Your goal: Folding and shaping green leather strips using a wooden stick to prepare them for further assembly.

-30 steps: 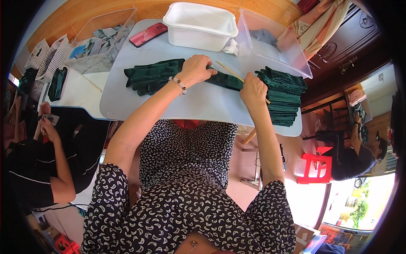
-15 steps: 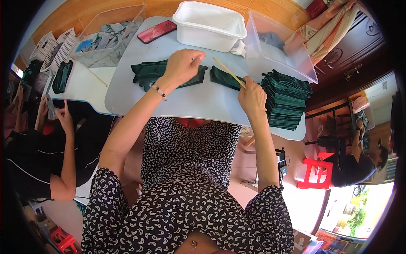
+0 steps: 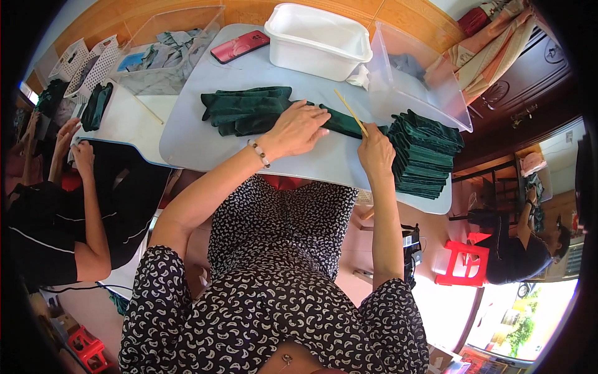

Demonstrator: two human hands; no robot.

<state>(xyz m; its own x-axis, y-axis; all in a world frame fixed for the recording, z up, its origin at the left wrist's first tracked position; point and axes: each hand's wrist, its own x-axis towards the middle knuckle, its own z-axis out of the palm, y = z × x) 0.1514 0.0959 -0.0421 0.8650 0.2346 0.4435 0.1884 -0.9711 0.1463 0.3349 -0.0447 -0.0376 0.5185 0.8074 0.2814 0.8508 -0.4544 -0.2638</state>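
Observation:
My right hand (image 3: pixel 377 153) is closed around a thin pale wooden stick (image 3: pixel 351 112), which points up and to the left over a dark green velvet strip (image 3: pixel 341 121). My left hand (image 3: pixel 298 129), with a beaded bracelet at the wrist, lies with fingers stretched out at the left end of that strip, partly hiding it. Left of this hand is a loose pile of green velvet pieces (image 3: pixel 244 110) on the light grey table (image 3: pixel 193 144). A tall, neat stack of folded green velvet pieces (image 3: pixel 425 156) stands just right of my right hand.
A white plastic tub (image 3: pixel 317 53) and a red phone (image 3: pixel 240 47) are at the table's far side. A clear bin (image 3: pixel 416 93) stands behind the stack. At the left, a person (image 3: pixel 84 230) sits by another table with more green cloth (image 3: pixel 97 107). A red stool (image 3: pixel 462 263) stands at right.
My left hand has come down toward me and to the right, from above the loose pile onto the strip's left end. My right hand still holds the stick.

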